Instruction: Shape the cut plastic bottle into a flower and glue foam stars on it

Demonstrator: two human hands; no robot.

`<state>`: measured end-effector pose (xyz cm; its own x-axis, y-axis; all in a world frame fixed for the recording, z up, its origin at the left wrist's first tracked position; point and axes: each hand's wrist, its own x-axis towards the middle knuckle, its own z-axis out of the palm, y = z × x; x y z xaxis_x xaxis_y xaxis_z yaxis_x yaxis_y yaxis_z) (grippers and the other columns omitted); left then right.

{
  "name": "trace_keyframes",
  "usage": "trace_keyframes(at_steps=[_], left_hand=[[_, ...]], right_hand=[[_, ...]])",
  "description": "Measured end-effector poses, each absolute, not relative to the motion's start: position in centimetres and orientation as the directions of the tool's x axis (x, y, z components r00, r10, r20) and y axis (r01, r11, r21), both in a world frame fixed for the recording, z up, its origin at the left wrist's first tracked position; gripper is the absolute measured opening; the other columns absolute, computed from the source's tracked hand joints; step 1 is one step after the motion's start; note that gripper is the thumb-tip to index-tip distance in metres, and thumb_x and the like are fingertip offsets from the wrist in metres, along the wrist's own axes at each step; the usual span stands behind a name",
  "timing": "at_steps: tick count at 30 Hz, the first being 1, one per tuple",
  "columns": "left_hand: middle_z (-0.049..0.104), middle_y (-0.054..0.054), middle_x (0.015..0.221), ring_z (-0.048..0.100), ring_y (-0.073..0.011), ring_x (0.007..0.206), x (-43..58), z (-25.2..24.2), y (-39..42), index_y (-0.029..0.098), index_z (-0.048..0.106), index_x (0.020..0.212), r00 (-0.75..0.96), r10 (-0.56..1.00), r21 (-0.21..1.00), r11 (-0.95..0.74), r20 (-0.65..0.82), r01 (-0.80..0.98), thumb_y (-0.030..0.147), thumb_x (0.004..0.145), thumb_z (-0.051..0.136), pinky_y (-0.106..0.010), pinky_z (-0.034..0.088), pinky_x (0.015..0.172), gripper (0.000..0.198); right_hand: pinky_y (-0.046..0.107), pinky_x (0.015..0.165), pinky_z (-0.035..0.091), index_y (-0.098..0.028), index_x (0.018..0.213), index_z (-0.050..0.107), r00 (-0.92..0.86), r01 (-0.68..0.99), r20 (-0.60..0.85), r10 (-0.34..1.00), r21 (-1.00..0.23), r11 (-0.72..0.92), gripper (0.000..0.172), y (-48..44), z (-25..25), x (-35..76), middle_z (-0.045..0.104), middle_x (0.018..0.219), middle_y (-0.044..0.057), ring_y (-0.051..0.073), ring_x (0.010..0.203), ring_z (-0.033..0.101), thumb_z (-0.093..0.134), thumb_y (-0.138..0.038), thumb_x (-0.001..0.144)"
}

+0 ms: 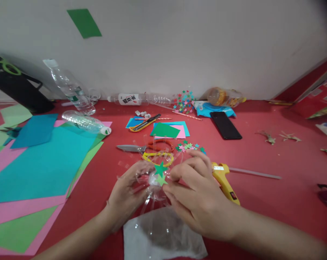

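Note:
Both my hands hold a clear cut plastic bottle piece (pixel 155 187) just above the red table. My left hand (pixel 128 191) grips its left side with curled fingers. My right hand (pixel 196 195) closes on its right side, fingertips pressed near two paper stars stuck on it, a dark green star (pixel 160 168) over a light green star (pixel 161 180). A clear plastic sheet (pixel 163 234) lies under my wrists.
A yellow glue gun (pixel 224 180) lies right of my right hand. Scissors (pixel 144 148), loose small stars (pixel 189 146), a utility knife (pixel 145 124), coloured paper sheets (pixel 41 162), empty bottles (pixel 84 122) and a black phone (pixel 225 125) lie on the red table (pixel 261 159).

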<state>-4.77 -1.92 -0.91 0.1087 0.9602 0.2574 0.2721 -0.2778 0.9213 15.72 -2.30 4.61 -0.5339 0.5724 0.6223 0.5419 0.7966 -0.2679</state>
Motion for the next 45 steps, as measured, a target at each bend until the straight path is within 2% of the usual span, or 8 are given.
trace_keyframes(at_steps=[5, 10, 21, 25, 28, 32, 39, 45], left_hand=[[0.072, -0.003, 0.094, 0.069, -0.0206, 0.087, -4.6, -0.5, -1.8, 0.025, 0.069, 0.096, 0.134, 0.964, 0.935, -0.257, 0.23, 0.245, 0.033, 0.078, 0.073, -0.034, 0.058, 0.08, 0.02], [0.072, -0.006, 0.107, 0.065, -0.0262, 0.104, -5.0, -0.1, -1.7, 0.026, 0.068, 0.105, 0.187, 0.934, 0.873, -0.352, 0.304, 0.337, 0.032, 0.078, 0.073, -0.044, 0.052, 0.096, 0.028], [0.069, -0.002, 0.111, 0.063, -0.0225, 0.105, -5.0, -1.0, -1.5, 0.032, 0.068, 0.108, 0.157, 0.954, 0.885, -0.295, 0.255, 0.36, 0.028, 0.079, 0.073, -0.039, 0.052, 0.094, 0.029], [0.07, -0.004, 0.109, 0.063, -0.024, 0.106, -5.0, -0.7, -1.2, 0.03, 0.069, 0.107, 0.166, 0.945, 0.869, -0.326, 0.283, 0.373, 0.031, 0.079, 0.072, -0.04, 0.052, 0.094, 0.028], [0.071, -0.003, 0.109, 0.064, -0.0231, 0.107, -5.1, -0.5, -1.1, 0.03, 0.069, 0.106, 0.175, 0.94, 0.859, -0.339, 0.293, 0.384, 0.032, 0.081, 0.071, -0.04, 0.05, 0.097, 0.025], [0.071, -0.003, 0.11, 0.064, -0.0228, 0.108, -5.2, -0.5, -1.1, 0.031, 0.069, 0.106, 0.182, 0.942, 0.853, -0.332, 0.281, 0.401, 0.031, 0.081, 0.069, -0.041, 0.05, 0.098, 0.025], [0.07, -0.004, 0.113, 0.064, -0.0233, 0.108, -5.4, -1.3, -1.1, 0.03, 0.068, 0.107, 0.156, 0.948, 0.86, -0.318, 0.278, 0.4, 0.033, 0.08, 0.069, -0.04, 0.052, 0.096, 0.028], [0.07, -0.006, 0.113, 0.065, -0.0237, 0.108, -5.4, -1.2, -1.3, 0.028, 0.068, 0.107, 0.155, 0.954, 0.864, -0.297, 0.256, 0.406, 0.031, 0.08, 0.068, -0.04, 0.053, 0.094, 0.027]], right_hand=[[0.042, 0.107, 0.029, -0.02, 0.083, 0.067, -0.509, 0.539, 0.622, 0.595, -0.308, 0.784, 0.012, -2.3, 4.7, 15.8, 0.061, 0.085, 0.0, 0.016, 0.086, 0.047, 0.058, -0.015, 0.088], [0.04, 0.101, 0.033, -0.017, 0.076, 0.063, -0.466, 0.555, 0.63, 0.622, -0.339, 0.759, 0.011, -2.3, 5.1, 15.9, 0.06, 0.086, 0.0, 0.014, 0.084, 0.045, 0.062, -0.018, 0.086], [0.044, 0.1, 0.034, -0.018, 0.085, 0.067, -0.43, 0.576, 0.632, 0.645, -0.358, 0.735, 0.005, -2.7, 5.5, 16.0, 0.056, 0.091, 0.003, 0.017, 0.088, 0.046, 0.062, -0.02, 0.085], [0.046, 0.105, 0.032, -0.019, 0.088, 0.064, -0.407, 0.595, 0.662, 0.629, -0.33, 0.732, 0.004, -2.8, 5.4, 16.0, 0.055, 0.092, 0.002, 0.017, 0.089, 0.047, 0.063, -0.021, 0.084], [0.047, 0.107, 0.033, -0.019, 0.094, 0.062, -0.393, 0.575, 0.706, 0.59, -0.312, 0.757, 0.013, -3.0, 5.5, 16.3, 0.056, 0.094, 0.002, 0.016, 0.089, 0.049, 0.066, -0.022, 0.082], [0.045, 0.107, 0.037, -0.02, 0.088, 0.061, -0.386, 0.544, 0.746, 0.542, -0.29, 0.787, 0.014, -3.0, 6.2, 17.2, 0.058, 0.091, 0.0, 0.015, 0.087, 0.051, 0.071, -0.019, 0.078], [0.039, 0.11, 0.035, -0.019, 0.094, 0.064, -0.529, 0.468, 0.756, 0.387, -0.121, 0.876, 0.015, -1.9, 7.3, 17.7, 0.062, 0.094, -0.001, 0.014, 0.091, 0.05, 0.066, -0.016, 0.079], [0.041, 0.116, 0.027, -0.018, 0.084, 0.067, -0.594, 0.486, 0.682, 0.426, -0.119, 0.866, 0.005, -1.8, 6.9, 17.2, 0.065, 0.098, 0.0, 0.016, 0.1, 0.048, 0.066, -0.016, 0.08]])
